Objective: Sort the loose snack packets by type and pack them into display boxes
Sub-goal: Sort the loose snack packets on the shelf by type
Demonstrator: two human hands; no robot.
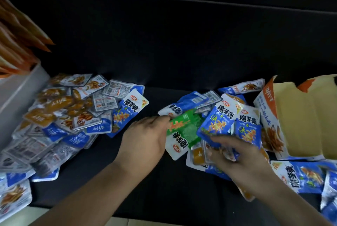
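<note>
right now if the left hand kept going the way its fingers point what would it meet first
The green packet: the left hand points right and slightly away and seems to pinch its near edge. Beyond it lie blue packets, though how they overlap is unclear.

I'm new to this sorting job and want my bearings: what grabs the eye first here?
The lone green packet amid blue ones at centre right, pinched at its edge by the left hand. The blurred right hand reaches into the blue packets beside it. A big loose pile sprawls at left, and an open display box sits at far right.
</note>
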